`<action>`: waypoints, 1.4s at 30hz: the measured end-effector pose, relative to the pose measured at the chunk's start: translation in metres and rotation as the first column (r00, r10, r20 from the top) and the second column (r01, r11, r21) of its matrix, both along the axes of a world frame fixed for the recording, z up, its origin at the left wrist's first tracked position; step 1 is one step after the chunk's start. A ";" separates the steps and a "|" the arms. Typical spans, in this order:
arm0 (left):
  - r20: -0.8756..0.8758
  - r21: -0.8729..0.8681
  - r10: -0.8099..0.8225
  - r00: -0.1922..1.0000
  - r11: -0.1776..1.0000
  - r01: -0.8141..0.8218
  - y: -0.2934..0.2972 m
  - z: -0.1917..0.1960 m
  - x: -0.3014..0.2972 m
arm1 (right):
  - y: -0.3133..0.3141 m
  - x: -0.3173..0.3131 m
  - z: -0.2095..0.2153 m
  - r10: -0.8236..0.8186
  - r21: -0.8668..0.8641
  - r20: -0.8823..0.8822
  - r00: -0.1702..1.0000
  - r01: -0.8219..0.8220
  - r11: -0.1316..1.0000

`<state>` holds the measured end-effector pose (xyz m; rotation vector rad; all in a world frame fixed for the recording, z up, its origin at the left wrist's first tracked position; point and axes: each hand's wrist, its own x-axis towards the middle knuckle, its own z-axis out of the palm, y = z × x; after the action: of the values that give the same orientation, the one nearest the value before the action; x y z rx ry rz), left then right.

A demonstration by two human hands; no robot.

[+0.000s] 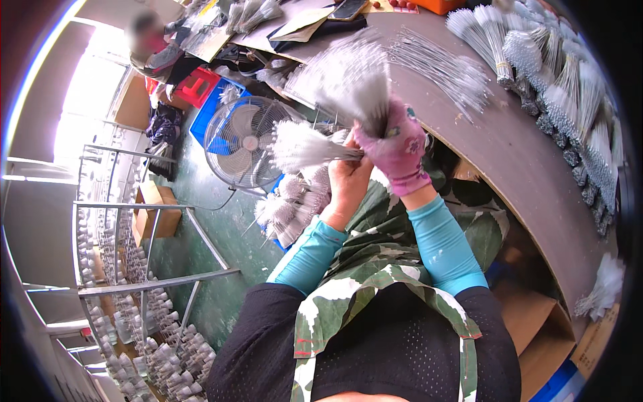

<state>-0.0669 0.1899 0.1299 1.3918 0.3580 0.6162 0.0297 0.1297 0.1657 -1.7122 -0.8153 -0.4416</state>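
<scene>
My right hand [396, 144], in a pink flowered glove, grips a thick bundle of white fluffy-tipped wire stems [348, 77] that fans upward, blurred by motion. My bare left hand [348, 175] holds a smaller bunch of the same white-tipped stems [305, 146], which points left. The two hands touch each other just off the edge of a brown worktable [516, 161]. Both forearms wear teal sleeves. A leaf-patterned apron [382, 248] covers my lap.
Bound bundles of white-tipped stems [562, 80] and loose wires [442, 67] lie across the table. A floor fan [244, 141] stands to the left, beside more stems in a bin [288, 208]. A metal rack [140, 281] with white pieces is at lower left. Another person [151, 43] sits at upper left.
</scene>
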 end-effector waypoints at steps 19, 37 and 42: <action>-0.380 0.599 0.158 0.912 0.793 0.112 -0.007 0.019 0.005 | -0.021 0.014 -0.001 0.229 0.179 -0.392 0.891 -0.170 0.969; 0.013 0.648 -0.531 0.848 0.650 0.397 -0.125 -0.020 0.050 | -0.189 0.004 0.006 0.191 0.516 -0.653 0.733 0.246 0.821; -0.162 0.663 -0.757 0.633 0.391 0.639 -0.146 0.001 0.069 | -0.260 -0.017 0.012 0.065 0.530 -0.683 0.727 0.433 0.730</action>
<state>0.0016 0.0436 0.1311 1.9840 -0.6979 0.1012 0.0132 -0.1301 0.1780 -1.1214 0.0943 -0.1820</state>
